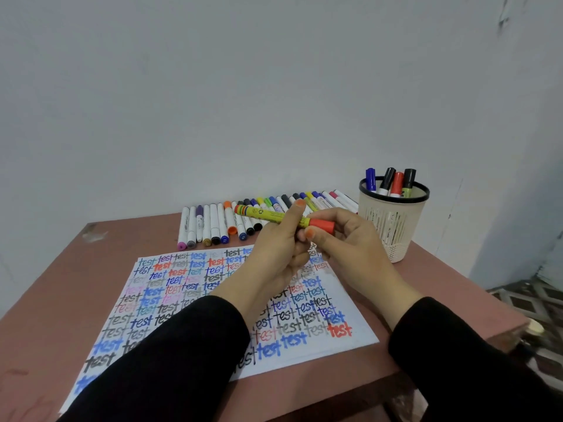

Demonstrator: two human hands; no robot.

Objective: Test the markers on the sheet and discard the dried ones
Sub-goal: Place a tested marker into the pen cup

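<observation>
I see my left hand [274,251] gripping the yellow-green marker [271,215] by its barrel above the test sheet [189,300], while my right hand [353,248] pinches its orange cap [323,226]. Past the sheet lie a marker row [213,223] and a mesh holder [393,226].

The orange-capped marker [274,215] above the sheet [182,287] has a glossy plastic barrel; the sheet is matt white paper. The reddish-brown surface [91,269] under the sheet looks matt and scuffed, the pen holder [393,226] right of the sheet is perforated cream plastic, and the sleeves [182,360] are matt black cloth.
</observation>
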